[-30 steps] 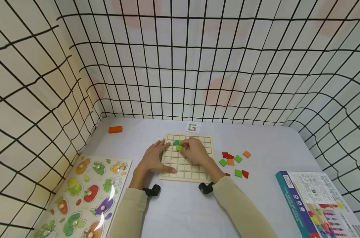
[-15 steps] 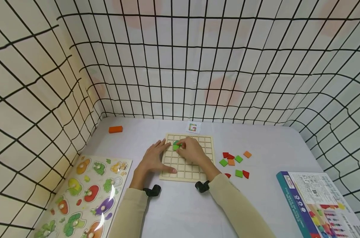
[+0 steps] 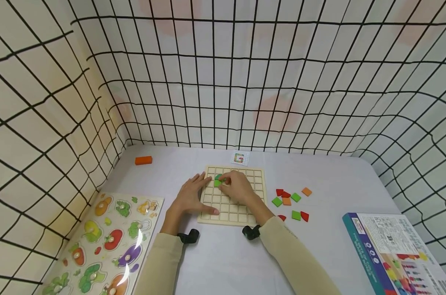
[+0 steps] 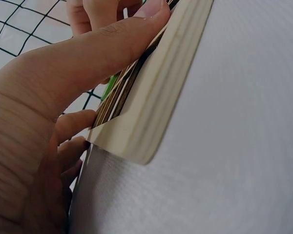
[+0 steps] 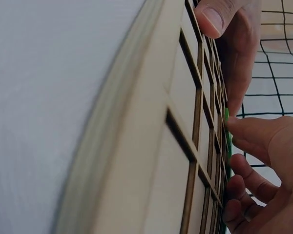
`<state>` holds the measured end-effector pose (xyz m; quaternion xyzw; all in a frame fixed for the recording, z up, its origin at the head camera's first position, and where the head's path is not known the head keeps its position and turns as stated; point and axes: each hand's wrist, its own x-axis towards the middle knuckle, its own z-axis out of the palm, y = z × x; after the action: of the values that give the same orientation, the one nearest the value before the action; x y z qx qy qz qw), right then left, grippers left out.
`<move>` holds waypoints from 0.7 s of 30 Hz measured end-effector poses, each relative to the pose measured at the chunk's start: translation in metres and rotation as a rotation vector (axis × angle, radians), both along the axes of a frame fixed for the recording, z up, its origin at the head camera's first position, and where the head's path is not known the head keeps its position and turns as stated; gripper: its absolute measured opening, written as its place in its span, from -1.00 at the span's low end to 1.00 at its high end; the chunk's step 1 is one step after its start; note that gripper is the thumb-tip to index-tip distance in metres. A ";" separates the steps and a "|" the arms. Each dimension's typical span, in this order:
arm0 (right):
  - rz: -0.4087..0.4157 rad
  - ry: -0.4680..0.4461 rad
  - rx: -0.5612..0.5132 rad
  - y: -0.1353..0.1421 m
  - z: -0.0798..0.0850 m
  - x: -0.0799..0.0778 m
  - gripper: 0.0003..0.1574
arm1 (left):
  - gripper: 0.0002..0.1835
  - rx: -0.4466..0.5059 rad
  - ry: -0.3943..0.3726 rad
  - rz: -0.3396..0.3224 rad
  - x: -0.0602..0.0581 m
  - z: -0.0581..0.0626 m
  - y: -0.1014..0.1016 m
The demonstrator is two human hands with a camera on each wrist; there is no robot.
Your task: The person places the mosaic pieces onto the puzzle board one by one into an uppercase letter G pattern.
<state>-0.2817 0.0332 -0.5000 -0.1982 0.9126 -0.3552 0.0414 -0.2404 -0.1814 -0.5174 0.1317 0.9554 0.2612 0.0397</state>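
A wooden grid board [image 3: 230, 213] lies flat in the middle of the table. My left hand [image 3: 190, 196], fingers spread, rests along its left side, the thumb [image 4: 112, 41] lying over the board's surface. At the upper left cells, my right hand [image 3: 237, 187] pinches a green square tile [image 3: 217, 183] between curled fingers and thumb. Just above that tile sits a darker green curved tile [image 3: 218, 177], partly behind the fingertips. In the right wrist view the thumb [image 5: 254, 129] meets a thin green edge [image 5: 227, 117] at the board; most of the tile is hidden.
Loose red, green and orange tiles [image 3: 296, 214] lie right of the board. A small pattern card [image 3: 240, 157] is behind it. An orange block [image 3: 143, 160] stands back left, a vegetable puzzle [image 3: 108, 237] front left, a box [image 3: 392, 246] front right. Black wire mesh [image 3: 230, 82] surrounds the table.
My right hand has shifted slightly left with the green square tile, which has moved from beside to below the darker curved tile. The left hand stays where it was.
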 end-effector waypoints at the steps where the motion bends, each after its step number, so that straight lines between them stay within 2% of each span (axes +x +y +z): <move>1: 0.000 -0.001 -0.009 0.001 0.001 0.001 -0.69 | 0.37 0.000 -0.001 0.000 0.000 0.000 0.000; 12: -0.059 -0.033 -0.071 0.025 0.013 0.006 -0.62 | 0.36 -0.007 -0.011 -0.001 0.001 0.006 0.000; 21: -0.101 -0.012 -0.082 0.071 0.016 0.015 -0.58 | 0.36 0.010 -0.010 -0.004 0.001 0.003 0.001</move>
<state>-0.2666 0.1045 -0.4841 -0.1515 0.9058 -0.3952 0.0208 -0.2393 -0.1800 -0.5143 0.1325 0.9537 0.2664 0.0442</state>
